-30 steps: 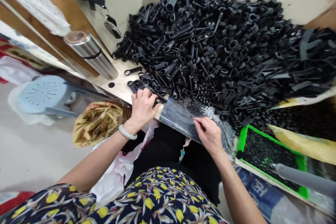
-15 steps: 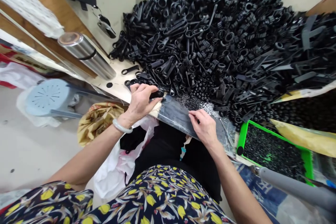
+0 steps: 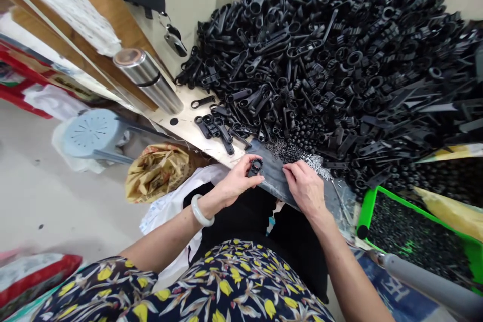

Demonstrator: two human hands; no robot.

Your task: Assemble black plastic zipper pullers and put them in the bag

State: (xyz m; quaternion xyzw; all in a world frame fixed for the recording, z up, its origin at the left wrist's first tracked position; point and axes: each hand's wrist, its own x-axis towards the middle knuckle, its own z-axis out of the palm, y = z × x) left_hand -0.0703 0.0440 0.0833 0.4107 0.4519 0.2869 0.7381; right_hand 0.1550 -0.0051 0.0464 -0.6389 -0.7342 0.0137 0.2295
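Note:
Between the thumb and fingers of my left hand (image 3: 238, 179) is a black plastic part with a ring (image 3: 256, 165), held over the edge of the dark work plate (image 3: 277, 181). My right hand (image 3: 305, 184) hovers to its right with thumb and index finger pinched; whatever lies in the pinch is too small to make out. Just beyond that hand lie silver pins (image 3: 317, 165) and small black pieces (image 3: 289, 152). Several black ring-ended parts (image 3: 215, 128) rest on the pale board to the left, and a thin tool (image 3: 342, 203) lies on the plate's right.
A big heap of black plastic parts (image 3: 302, 55) covers the back. A steel flask (image 3: 151, 80) stands at left, near hanging keys (image 3: 174, 40). To the right sits a green tray (image 3: 372, 209) of small black pieces, with a grey bar (image 3: 426, 274) below it. A blue stool (image 3: 90, 133) is on the floor.
My left hand has moved right and nearer my body, from the pale board to the plate, and now shows a ringed black part. My right hand stays pinched. The whole view has shifted.

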